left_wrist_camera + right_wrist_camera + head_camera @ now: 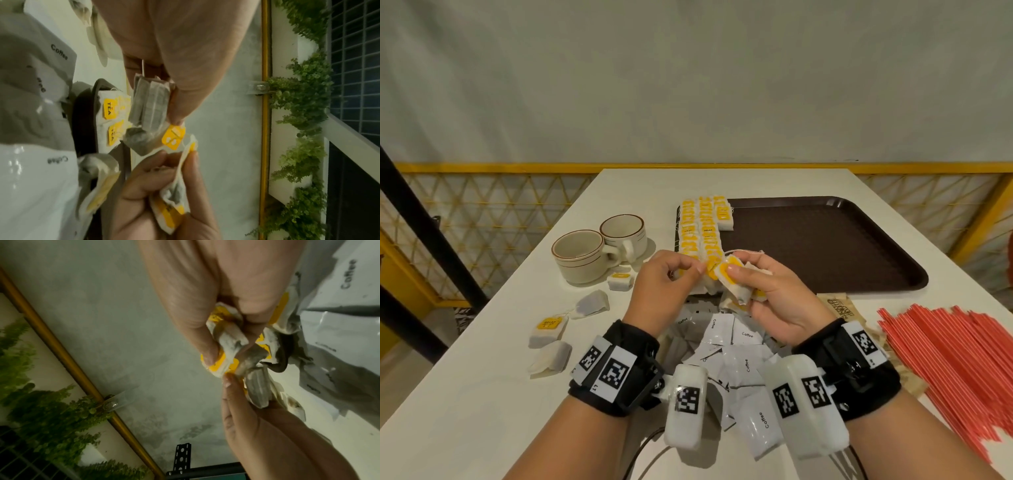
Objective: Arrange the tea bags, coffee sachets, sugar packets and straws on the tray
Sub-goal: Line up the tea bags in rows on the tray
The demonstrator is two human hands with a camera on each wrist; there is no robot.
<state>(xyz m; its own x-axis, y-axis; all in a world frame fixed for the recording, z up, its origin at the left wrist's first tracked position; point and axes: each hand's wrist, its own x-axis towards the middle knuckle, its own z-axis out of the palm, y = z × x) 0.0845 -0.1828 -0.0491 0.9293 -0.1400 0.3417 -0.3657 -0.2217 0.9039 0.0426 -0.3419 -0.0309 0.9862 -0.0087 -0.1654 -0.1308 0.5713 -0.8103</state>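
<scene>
Several tea bags (734, 284) bunched in right hand (774, 301); left hand (671, 284) fingers pinching one. Featherlight, soft, tearable, strings tangling: best pinched by paper edges.

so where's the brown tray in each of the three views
Head: the brown tray lies at centre right on the table, rows of tea bags along its left edge.
Left wrist: only its dark rim shows at left of centre, tea bags beside it.
Right wrist: a dark curved edge at right may be its rim; I cannot tell.
Shared landmark: the white coffee sachets.
</scene>
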